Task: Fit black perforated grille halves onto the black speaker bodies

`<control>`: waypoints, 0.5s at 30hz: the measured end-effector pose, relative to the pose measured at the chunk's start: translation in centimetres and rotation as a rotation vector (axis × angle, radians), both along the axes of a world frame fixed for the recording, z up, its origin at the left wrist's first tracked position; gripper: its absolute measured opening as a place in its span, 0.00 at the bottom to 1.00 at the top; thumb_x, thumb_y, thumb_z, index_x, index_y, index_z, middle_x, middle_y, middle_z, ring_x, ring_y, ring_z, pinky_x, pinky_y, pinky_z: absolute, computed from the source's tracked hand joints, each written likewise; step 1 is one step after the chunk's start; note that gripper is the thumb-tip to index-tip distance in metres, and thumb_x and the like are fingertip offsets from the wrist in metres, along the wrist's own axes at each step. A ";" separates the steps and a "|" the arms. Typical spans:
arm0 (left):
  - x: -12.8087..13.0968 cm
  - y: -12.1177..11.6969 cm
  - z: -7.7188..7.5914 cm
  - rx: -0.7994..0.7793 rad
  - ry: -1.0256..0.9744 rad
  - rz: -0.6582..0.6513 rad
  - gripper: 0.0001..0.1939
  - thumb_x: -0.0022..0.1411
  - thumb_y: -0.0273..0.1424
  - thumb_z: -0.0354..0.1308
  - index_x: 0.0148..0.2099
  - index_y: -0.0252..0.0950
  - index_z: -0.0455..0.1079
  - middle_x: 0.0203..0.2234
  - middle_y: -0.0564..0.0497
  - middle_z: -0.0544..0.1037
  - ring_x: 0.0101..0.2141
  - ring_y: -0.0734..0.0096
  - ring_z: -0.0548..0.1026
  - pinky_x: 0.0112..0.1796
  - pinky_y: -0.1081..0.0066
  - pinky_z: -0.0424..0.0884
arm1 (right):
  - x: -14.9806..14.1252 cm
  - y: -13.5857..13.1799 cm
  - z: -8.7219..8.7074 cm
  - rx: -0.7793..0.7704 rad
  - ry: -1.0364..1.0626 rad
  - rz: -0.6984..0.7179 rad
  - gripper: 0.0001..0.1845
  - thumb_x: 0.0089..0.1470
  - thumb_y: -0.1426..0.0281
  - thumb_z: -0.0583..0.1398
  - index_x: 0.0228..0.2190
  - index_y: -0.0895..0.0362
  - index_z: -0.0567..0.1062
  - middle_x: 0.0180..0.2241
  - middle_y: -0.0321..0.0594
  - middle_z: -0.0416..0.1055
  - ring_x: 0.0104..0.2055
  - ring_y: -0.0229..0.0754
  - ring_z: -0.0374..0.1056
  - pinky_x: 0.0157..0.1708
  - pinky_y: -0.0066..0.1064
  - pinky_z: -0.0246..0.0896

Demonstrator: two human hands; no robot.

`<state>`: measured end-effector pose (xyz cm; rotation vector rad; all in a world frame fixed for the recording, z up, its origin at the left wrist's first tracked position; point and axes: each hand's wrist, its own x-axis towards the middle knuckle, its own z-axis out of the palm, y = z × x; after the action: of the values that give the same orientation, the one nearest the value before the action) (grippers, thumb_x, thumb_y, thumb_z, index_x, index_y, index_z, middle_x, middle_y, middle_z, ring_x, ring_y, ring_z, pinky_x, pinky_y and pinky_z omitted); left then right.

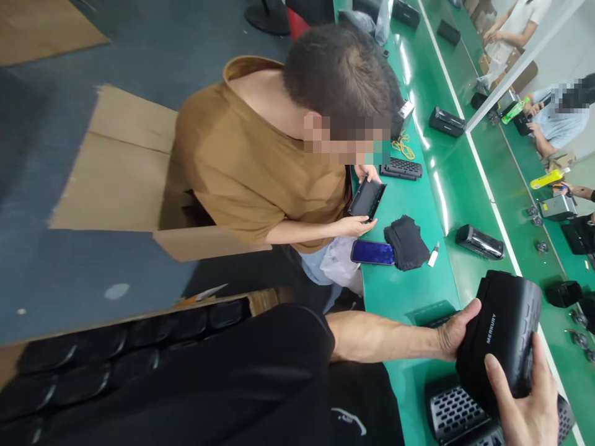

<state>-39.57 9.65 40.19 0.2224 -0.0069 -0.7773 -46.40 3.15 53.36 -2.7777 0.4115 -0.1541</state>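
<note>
I hold a black plastic housing (504,331) marked MERKURY above the green bench (418,279) at the lower right. My left hand (455,331) grips its left edge, thumb on top. My right hand (527,402) wraps its lower right side from below. Both hands are closed on the housing. Under it lies a black perforated grille part (449,412) on the bench.
A co-worker in a brown shirt (260,161) sits to my left holding a black tray-like part (367,198). A phone (372,252), a black cloth (406,241) and a small tube (433,254) lie nearby. More black housings (480,241) and other people's hands line the bench. Cardboard boxes (116,161) stand on the floor.
</note>
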 end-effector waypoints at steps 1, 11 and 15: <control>0.1 -0.3 -0.1 0.011 0.013 -0.024 0.45 0.52 0.76 0.45 0.46 0.49 0.83 0.54 0.42 0.83 0.67 0.41 0.71 0.72 0.44 0.55 | 0.0 0.0 0.0 -0.038 0.009 -0.014 0.65 0.49 0.29 0.62 0.77 0.48 0.55 0.69 0.59 0.60 0.70 0.81 0.55 0.64 0.75 0.54; 0.1 -0.7 0.8 -0.069 -0.022 -0.099 0.42 0.56 0.74 0.49 0.49 0.47 0.83 0.54 0.45 0.82 0.68 0.44 0.69 0.71 0.47 0.56 | 0.7 -3.1 -0.4 -0.144 0.078 -0.012 0.69 0.48 0.29 0.62 0.76 0.59 0.57 0.55 0.62 0.65 0.59 0.81 0.65 0.51 0.70 0.67; 0.5 -2.1 1.3 -0.074 0.042 -0.104 0.40 0.51 0.72 0.56 0.46 0.46 0.83 0.54 0.43 0.82 0.66 0.43 0.70 0.70 0.49 0.57 | 0.6 -4.3 0.4 -0.090 0.075 -0.041 0.67 0.49 0.31 0.64 0.77 0.52 0.55 0.58 0.61 0.64 0.57 0.79 0.66 0.50 0.72 0.66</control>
<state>-39.12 7.52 41.48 0.1367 -0.0078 -0.8832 -45.82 -1.10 53.81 -2.8718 0.4916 -0.0801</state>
